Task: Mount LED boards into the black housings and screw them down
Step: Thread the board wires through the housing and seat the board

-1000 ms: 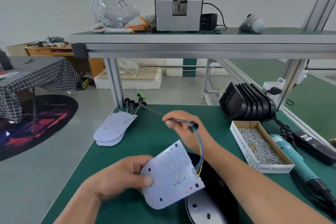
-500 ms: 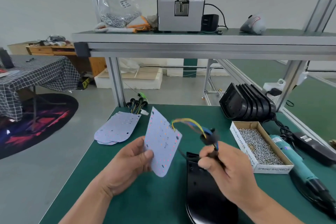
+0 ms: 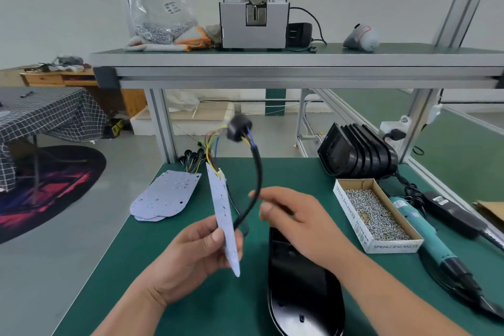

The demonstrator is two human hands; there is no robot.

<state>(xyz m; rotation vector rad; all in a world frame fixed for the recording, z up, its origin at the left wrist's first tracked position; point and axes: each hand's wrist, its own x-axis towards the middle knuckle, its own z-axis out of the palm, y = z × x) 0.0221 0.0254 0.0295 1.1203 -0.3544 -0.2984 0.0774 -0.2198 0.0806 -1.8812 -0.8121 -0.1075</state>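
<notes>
Fingers (image 3: 217,236) of your left hand (image 3: 195,252) pinch the lower half of the LED board (image 3: 224,213), thumb on the near face and the others behind it. You hold the board edge-on and nearly upright, in the air just left of the black housing (image 3: 302,289). Your right hand (image 3: 297,222) hovers over the housing's far end with fingers loosely apart. It is blurred but appears to grip nothing.

Risks noted:
- The cable (image 3: 257,172) arcs unsupported above the housing, with its grommet (image 3: 239,127) at the top of the loop. A swing would likely strain the coloured wires where they join the board.
- Loose cable could be trapped under the board when you seat it.
- A one-edge pinch may let the board twist or drop onto the housing.
- The screw box (image 3: 351,215), right of the housing, sits within reach of your forearm.
</notes>
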